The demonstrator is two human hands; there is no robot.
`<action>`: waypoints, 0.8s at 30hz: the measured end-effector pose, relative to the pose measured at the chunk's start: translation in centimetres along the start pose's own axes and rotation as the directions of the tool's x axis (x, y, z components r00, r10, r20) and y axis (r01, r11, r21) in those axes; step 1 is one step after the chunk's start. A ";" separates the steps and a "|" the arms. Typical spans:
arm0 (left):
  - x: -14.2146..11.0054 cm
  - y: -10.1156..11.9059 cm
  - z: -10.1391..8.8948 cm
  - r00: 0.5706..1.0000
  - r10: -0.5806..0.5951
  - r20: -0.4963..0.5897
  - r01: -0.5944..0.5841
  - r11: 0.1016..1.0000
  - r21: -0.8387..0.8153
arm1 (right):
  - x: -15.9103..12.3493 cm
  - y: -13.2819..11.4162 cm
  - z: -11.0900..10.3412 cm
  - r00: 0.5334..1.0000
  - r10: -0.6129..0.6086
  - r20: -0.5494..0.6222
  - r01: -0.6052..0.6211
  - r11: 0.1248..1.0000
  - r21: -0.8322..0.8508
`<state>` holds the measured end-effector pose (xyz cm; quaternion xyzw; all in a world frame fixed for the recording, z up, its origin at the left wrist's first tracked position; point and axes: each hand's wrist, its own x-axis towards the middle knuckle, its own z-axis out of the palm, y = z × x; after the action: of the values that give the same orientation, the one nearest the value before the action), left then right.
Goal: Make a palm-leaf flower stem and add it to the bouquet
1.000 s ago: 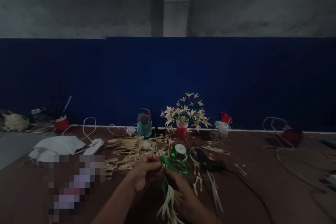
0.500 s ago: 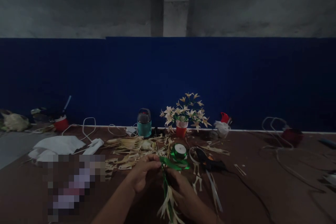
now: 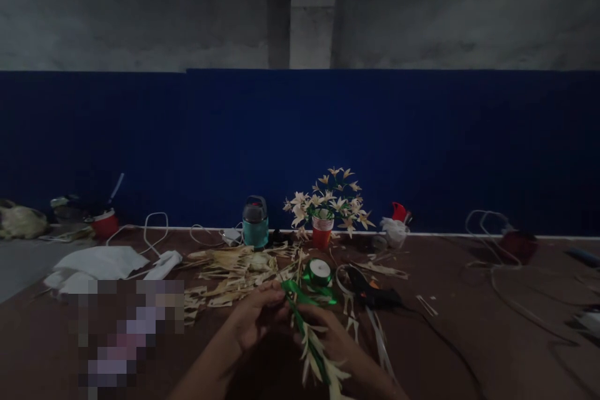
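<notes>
My left hand is closed, its fingertips pinching the green ribbon at the top of a stem. My right hand is wrapped round that green-wrapped stem with pale straw leaves, which slants toward the lower right. The ribbon runs from the stem up to a green ribbon roll lying just beyond my hands.
Cut straw pieces lie left of the roll. A black glue gun with its cable lies to the right. A red cup of straw flowers, a teal container, white cloth and cables sit farther back.
The stem's lower end with its leaves has swung from hanging straight down toward the lower right. My hands stay together on it. The view has shifted slightly.
</notes>
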<state>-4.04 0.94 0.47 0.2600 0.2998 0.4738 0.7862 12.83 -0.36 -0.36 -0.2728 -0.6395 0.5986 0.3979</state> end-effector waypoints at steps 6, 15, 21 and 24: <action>0.3 -0.6 -0.1 0.995 0.046 -0.089 -0.041 0.997 0.063 | 0.2 2.1 -0.6 0.995 -0.097 -0.031 0.090 0.979 -0.182; 0.6 -0.8 -0.6 0.998 0.053 -0.043 -0.051 0.996 0.067 | -0.5 -0.3 -0.2 0.999 -0.050 -0.012 0.047 0.987 -0.155; 0.5 -0.8 -0.5 0.998 0.051 -0.027 -0.049 0.996 0.072 | -0.5 -0.1 -0.1 0.999 -0.021 -0.044 0.015 0.992 -0.123; 0.5 -0.7 -0.3 0.999 0.051 -0.008 -0.051 0.996 0.068 | 0.2 0.5 0.0 0.999 -0.033 -0.013 0.031 0.995 -0.091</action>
<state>-3.65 1.11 -0.28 0.2917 0.3126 0.4845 0.7632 12.66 -0.12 -0.80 -0.2844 -0.6674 0.5607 0.3992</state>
